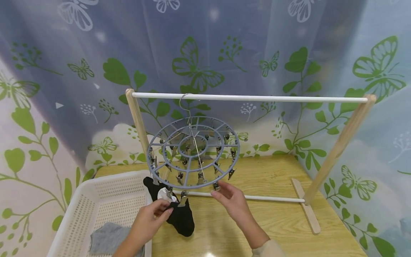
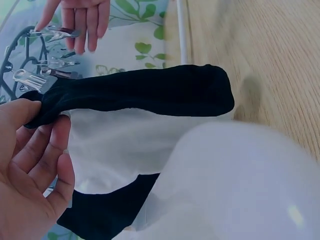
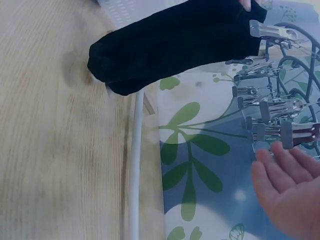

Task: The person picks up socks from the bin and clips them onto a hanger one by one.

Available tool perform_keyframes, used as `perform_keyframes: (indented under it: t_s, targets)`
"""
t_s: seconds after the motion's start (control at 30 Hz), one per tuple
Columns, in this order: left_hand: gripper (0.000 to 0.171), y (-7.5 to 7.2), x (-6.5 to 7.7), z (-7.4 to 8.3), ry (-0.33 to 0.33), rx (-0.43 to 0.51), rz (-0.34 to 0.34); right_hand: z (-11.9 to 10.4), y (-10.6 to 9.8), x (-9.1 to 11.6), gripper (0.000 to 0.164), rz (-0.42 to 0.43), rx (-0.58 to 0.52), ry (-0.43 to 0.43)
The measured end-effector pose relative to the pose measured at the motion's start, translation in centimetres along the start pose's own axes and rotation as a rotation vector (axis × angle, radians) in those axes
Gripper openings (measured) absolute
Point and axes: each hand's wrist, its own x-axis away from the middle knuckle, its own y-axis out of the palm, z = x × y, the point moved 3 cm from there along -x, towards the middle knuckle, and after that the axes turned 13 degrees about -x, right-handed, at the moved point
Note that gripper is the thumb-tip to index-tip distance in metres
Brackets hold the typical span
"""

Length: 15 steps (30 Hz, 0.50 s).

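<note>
My left hand (image 1: 149, 221) pinches the cuff of a black sock (image 1: 183, 219), between thumb and fingers in the left wrist view. A metal clip (image 2: 31, 80) grips the same cuff, close to my fingertips. Beside it hang a white sock (image 1: 164, 194) and another black sock (image 1: 150, 184), both by the left edge of the round grey clip hanger (image 1: 194, 186). My right hand (image 1: 232, 201) is at the hanger's front edge, its fingertips right by an unloaded clip (image 3: 297, 134). Its fingers look mostly straight in both wrist views.
The hanger hooks over the white top bar (image 1: 257, 97) of a wooden-ended rack (image 1: 340, 142). At left a white perforated basket (image 1: 81, 210) holds a grey cloth item (image 1: 109, 237). A lower bar (image 1: 273, 198) crosses above the wooden table (image 1: 273, 228). A patterned curtain (image 1: 250, 43) hangs behind.
</note>
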Motion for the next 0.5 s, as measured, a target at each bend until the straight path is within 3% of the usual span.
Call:
perform_keyframes:
  t_s: [0.3,0.5]
  targets:
    - [0.013,-0.1,0.1,0.0,-0.016,0.002,0.024,-0.6,1.0,-1.3,0.045,-0.213,-0.049,-0.026]
    - [0.014,-0.7,0.2,-0.3,-0.040,-0.018,0.039,-0.7,1.3,-1.8,0.042,-0.255,-0.053,-0.002]
